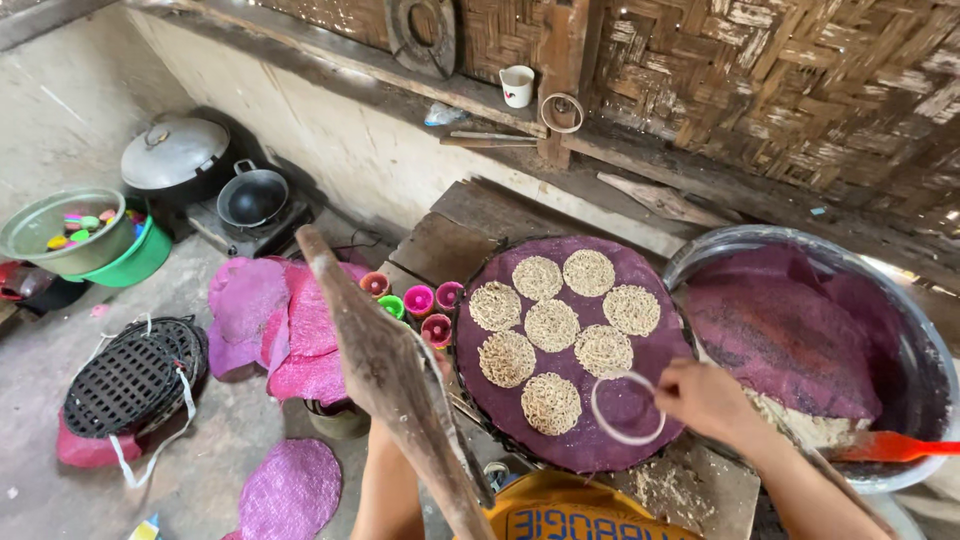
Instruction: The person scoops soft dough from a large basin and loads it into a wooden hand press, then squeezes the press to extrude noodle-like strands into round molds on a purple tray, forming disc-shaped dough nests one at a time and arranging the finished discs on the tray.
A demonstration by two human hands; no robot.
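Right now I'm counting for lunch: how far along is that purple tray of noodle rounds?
Done: seven noodle rounds lie on the purple tray. In hand: the right hand sets an empty ring mould on a bare spot. Left: that ring unfilled; dough remains in the metal basin.

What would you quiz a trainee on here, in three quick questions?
1. How many round beige noodle nests lie on the round tray covered with purple cloth?
2. True or false: the right hand holds a thin white ring over the bare near part of the purple cloth.
3. Where is the red plastic spatula?
A. in the large metal basin to the right of the tray
B. on the floor by the black basket
C. in the green bowl

Key: 1. Eight. 2. True. 3. A.
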